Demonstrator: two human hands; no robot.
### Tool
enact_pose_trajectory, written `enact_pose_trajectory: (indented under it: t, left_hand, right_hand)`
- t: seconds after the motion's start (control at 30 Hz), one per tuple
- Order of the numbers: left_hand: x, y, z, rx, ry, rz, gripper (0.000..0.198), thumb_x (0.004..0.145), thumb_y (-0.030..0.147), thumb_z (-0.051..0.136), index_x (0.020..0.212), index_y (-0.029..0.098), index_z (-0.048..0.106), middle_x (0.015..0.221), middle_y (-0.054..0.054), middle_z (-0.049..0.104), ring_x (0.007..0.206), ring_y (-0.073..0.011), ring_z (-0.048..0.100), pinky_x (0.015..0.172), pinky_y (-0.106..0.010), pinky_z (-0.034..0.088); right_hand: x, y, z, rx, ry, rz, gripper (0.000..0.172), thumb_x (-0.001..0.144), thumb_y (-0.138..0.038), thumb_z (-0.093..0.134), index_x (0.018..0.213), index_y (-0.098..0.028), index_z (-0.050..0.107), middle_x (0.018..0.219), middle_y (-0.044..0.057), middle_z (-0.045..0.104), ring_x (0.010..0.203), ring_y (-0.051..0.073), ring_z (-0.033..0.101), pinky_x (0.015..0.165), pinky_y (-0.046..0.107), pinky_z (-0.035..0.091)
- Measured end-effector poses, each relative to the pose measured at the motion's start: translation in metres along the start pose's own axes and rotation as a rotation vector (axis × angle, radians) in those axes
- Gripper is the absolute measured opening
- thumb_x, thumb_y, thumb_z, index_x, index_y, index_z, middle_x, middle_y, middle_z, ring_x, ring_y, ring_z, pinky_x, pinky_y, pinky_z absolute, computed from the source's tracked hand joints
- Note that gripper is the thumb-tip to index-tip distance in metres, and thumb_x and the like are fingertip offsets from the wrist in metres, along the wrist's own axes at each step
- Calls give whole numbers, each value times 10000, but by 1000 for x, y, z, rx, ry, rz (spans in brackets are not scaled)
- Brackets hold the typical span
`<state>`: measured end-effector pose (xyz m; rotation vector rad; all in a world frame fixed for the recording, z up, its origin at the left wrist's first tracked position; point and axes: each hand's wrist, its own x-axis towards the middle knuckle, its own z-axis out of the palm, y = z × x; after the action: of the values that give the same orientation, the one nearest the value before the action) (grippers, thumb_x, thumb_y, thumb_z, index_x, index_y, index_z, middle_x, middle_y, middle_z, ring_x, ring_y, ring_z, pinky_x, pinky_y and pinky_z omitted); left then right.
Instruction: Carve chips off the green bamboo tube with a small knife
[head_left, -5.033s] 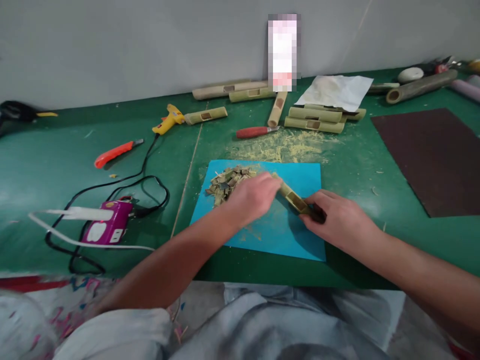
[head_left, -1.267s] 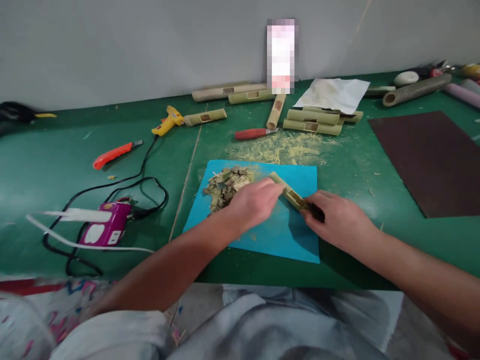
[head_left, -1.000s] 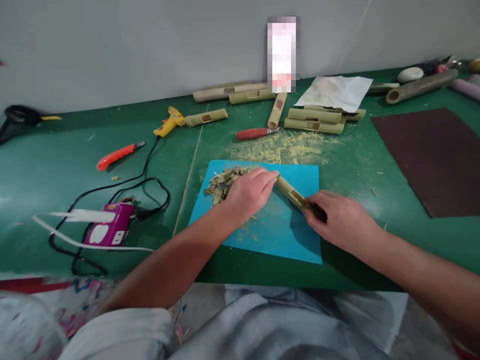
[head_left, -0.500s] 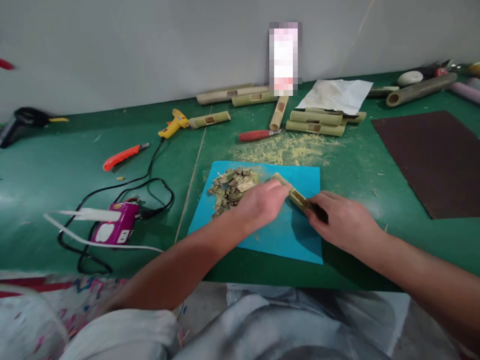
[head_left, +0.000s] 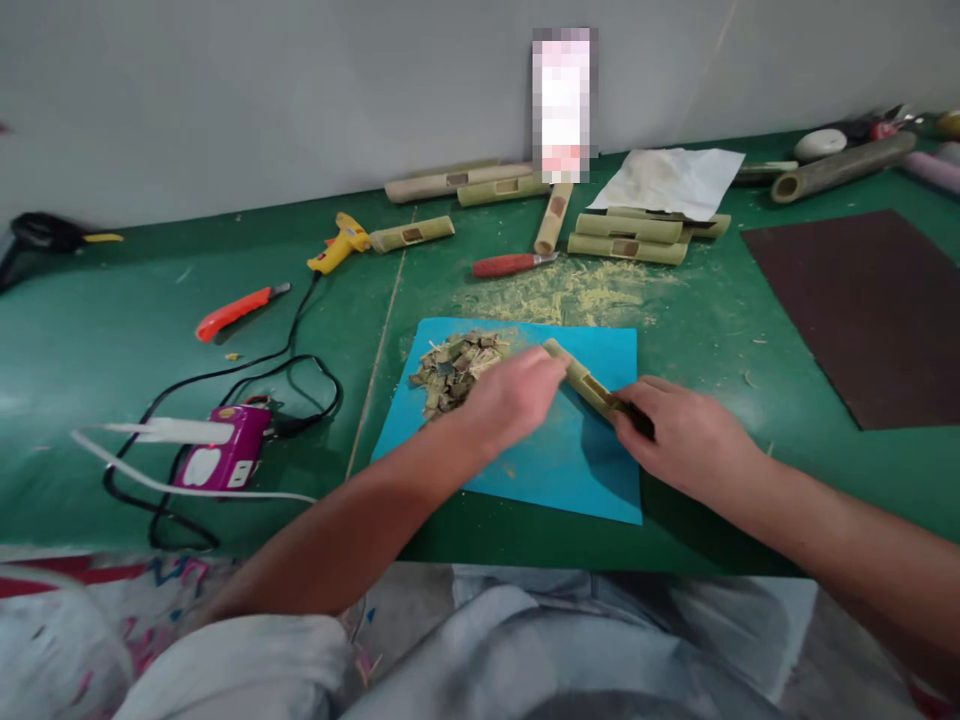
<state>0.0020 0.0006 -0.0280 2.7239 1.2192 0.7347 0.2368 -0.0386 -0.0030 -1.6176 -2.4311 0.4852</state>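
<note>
A short green bamboo piece [head_left: 581,374] with a rectangular slot lies slantwise on a blue mat [head_left: 570,470]. My left hand [head_left: 517,395] is closed over its far end, fingers curled against it. My right hand [head_left: 679,435] is closed at the near end, gripping a dark tool [head_left: 636,420] whose tip meets the bamboo by the slot. A heap of bamboo chips [head_left: 454,364] sits on the mat just left of my left hand.
Pale sawdust [head_left: 570,290] lies behind the mat. Further back are several slotted bamboo pieces [head_left: 626,248], a red-handled knife [head_left: 506,265], a yellow glue gun [head_left: 337,242], an orange cutter [head_left: 232,312] and white paper [head_left: 671,180]. A purple power strip [head_left: 221,460] with cables is left, a dark sheet [head_left: 870,310] right.
My left hand has slid back and forth along the far half of the bamboo piece. My right hand has stayed at the near end with the tool.
</note>
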Motion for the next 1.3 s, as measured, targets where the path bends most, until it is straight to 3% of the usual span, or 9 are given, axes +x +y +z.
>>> enact_pose_trajectory:
  t: [0.27, 0.37, 0.5, 0.63, 0.77, 0.9, 1.0, 1.17, 1.3]
  left_hand:
    - [-1, 4, -1, 48, -19, -24, 360, 1058, 270, 350, 1185, 124, 654, 878, -87, 676, 763, -171, 656, 679, -271, 545]
    - [0, 5, -1, 5, -52, 1, 356, 1057, 264, 359, 1206, 130, 653, 889, -85, 680, 771, -175, 664, 694, -278, 555]
    - [3, 2, -1, 37, 2, -54, 386, 1056, 276, 352, 1172, 88, 669, 936, -126, 691, 824, -213, 676, 727, -325, 569]
    - [5, 0, 2, -15, -80, 0, 394, 1060, 293, 327, 1179, 134, 667, 932, -108, 684, 830, -201, 676, 732, -312, 567]
    - [7, -4, 4, 16, -4, -72, 411, 1061, 310, 319, 1139, 118, 674, 933, -122, 687, 824, -206, 670, 736, -323, 564]
    - [8, -2, 5, -30, -51, -2, 390, 1059, 309, 323, 1119, 160, 678, 905, -92, 681, 817, -187, 668, 733, -294, 565]
    - [8, -2, 5, -11, -30, -58, 404, 1059, 303, 310, 1101, 147, 681, 888, -99, 671, 807, -191, 664, 731, -304, 567]
    - [7, -4, 4, -43, -95, 29, 395, 1054, 279, 311, 1212, 142, 646, 913, -102, 675, 827, -198, 669, 720, -312, 574]
    - [7, -10, 3, 40, -14, -47, 403, 1054, 296, 321, 1185, 119, 659, 900, -112, 684, 808, -205, 665, 716, -322, 568]
  right_hand:
    - [0, -4, -2, 10, -3, 16, 224, 920, -308, 476, 940, -205, 673, 915, 59, 696, 688, 171, 621, 573, 311, 368]
    - [-1, -4, -2, 2, 57, 32, 200, 880, -313, 529, 987, -212, 663, 968, 59, 705, 695, 179, 629, 557, 310, 363]
    - [-1, -3, -2, -30, 116, 8, 182, 899, -321, 510, 874, -208, 651, 935, 63, 696, 672, 175, 616, 546, 310, 345]
    - [-1, -2, -3, -68, 97, -1, 192, 903, -321, 509, 836, -209, 651, 880, 56, 678, 643, 169, 595, 537, 313, 312]
    - [0, -2, -3, -99, 81, 32, 197, 892, -373, 554, 808, -217, 640, 857, 46, 662, 633, 165, 577, 535, 314, 291]
    - [1, -1, -3, -78, 51, 26, 174, 878, -364, 567, 790, -224, 622, 838, 39, 658, 642, 168, 580, 534, 313, 291]
    - [1, -1, -4, -67, 64, 38, 176, 886, -370, 557, 805, -232, 629, 867, 41, 675, 649, 165, 588, 538, 309, 299]
    - [1, -2, -5, -73, 40, 34, 174, 878, -364, 562, 780, -229, 612, 826, 38, 660, 648, 169, 585, 537, 307, 296]
    - [1, -2, -4, -69, 46, 46, 186, 878, -385, 559, 803, -224, 615, 856, 38, 661, 645, 164, 574, 542, 305, 297]
